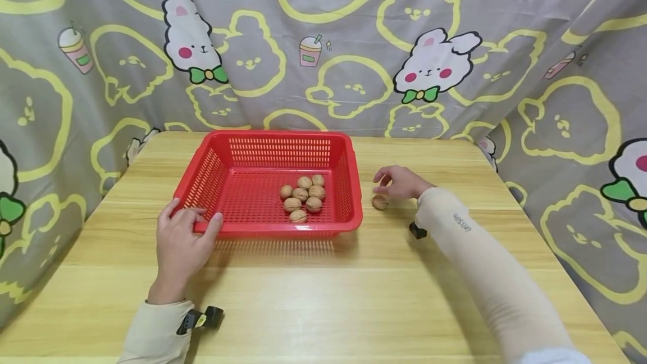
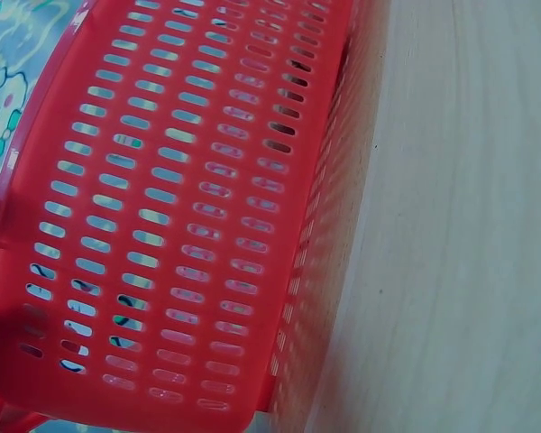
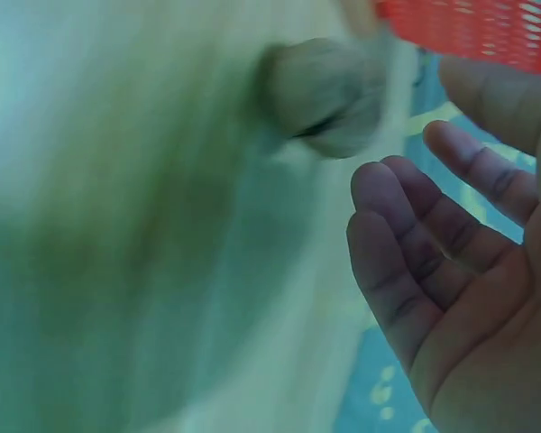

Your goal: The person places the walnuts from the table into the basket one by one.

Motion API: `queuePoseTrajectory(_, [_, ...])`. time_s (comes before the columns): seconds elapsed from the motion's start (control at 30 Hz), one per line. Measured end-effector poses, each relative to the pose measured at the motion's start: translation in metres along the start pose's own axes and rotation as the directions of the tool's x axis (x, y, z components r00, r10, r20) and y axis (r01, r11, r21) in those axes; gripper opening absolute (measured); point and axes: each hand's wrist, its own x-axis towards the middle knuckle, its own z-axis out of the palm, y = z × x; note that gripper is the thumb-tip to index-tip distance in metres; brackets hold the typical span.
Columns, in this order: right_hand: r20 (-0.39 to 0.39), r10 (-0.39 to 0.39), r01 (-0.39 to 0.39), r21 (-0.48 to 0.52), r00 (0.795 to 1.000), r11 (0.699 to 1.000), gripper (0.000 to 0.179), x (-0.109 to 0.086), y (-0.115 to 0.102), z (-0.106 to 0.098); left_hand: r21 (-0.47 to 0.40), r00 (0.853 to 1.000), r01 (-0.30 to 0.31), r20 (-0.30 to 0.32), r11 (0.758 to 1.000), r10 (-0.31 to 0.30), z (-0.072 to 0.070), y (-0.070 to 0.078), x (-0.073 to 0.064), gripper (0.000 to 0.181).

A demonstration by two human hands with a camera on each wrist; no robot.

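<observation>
A red plastic basket point(image 1: 283, 228) with slotted walls stands on the wooden table, several walnuts point(image 1: 301, 194) grouped in its right half. My left hand point(image 1: 183, 240) grips the basket's near left corner, thumb along the front rim. The left wrist view shows the slotted basket wall point(image 2: 176, 180) close up and only a sliver of that hand at the edge. Right of the basket, a single walnut point(image 1: 379, 201) lies on the table. Just beyond it is my right hand point(image 1: 399, 182), fingers loosely bent and holding nothing. In the right wrist view the walnut point(image 3: 325, 95) shows apart from the fingertips.
The wooden table point(image 1: 313, 302) runs up to a grey patterned curtain point(image 1: 354, 44) at the back and sides. Black wrist devices point(image 1: 201, 319) are strapped on both forearms. The basket's right wall stands between the lone walnut and the walnuts inside.
</observation>
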Motion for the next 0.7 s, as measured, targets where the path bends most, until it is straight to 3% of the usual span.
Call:
queuePoseTrajectory(0.3, [0.047, -0.014, 0.015, -0.026, 0.999, 1.000, 0.035, 0.006, 0.018, 0.017, 0.002, 1.000, 0.002, -0.002, 1.000, -0.002, -0.001, 0.002, 0.000, 0.038])
queuePoseTrajectory(0.7, [0.019, 0.012, -0.011, -0.022, 1.000, 1.000, 0.025, 0.005, 0.011, 0.010, 0.010, 1.000, 0.013, 0.011, 1.000, -0.013, -0.001, 0.001, -0.001, 0.037])
